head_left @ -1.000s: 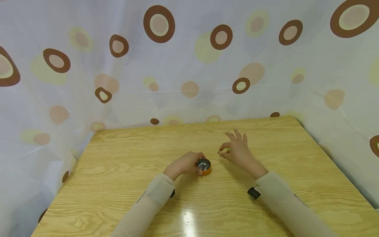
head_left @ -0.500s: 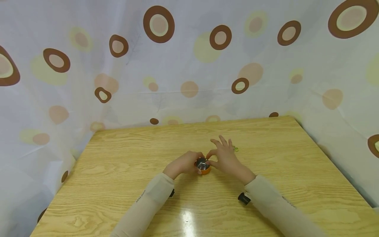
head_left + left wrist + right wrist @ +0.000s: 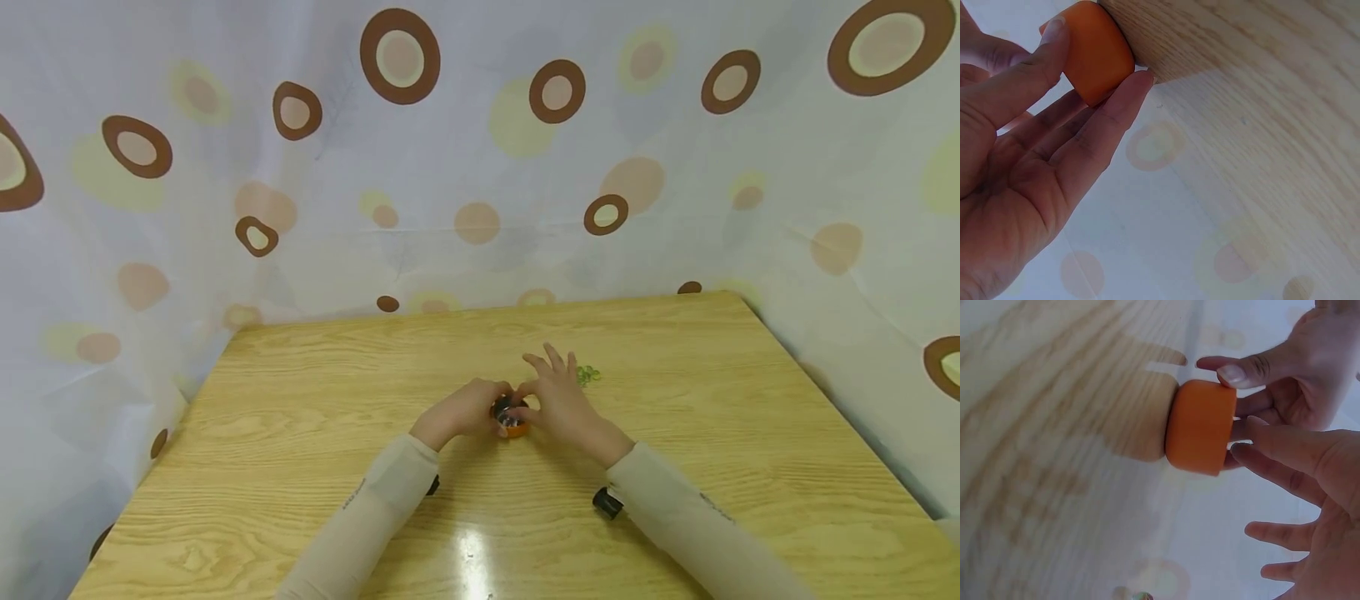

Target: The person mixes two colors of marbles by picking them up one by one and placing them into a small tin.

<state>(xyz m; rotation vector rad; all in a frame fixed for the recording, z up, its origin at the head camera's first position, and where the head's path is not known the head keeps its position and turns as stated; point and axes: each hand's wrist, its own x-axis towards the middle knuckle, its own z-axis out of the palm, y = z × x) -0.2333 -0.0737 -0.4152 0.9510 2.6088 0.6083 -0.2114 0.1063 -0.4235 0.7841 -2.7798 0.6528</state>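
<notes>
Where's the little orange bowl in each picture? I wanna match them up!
Head: just right of the middle, in the lower half, the orange bowl sits between the left hand and the right hand.
Left wrist: at the top, left of the middle, the orange bowl shows its side.
Right wrist: near the middle, a bit to the right, the orange bowl shows its side.
Shared landmark: the left hand holds it in all three.
</notes>
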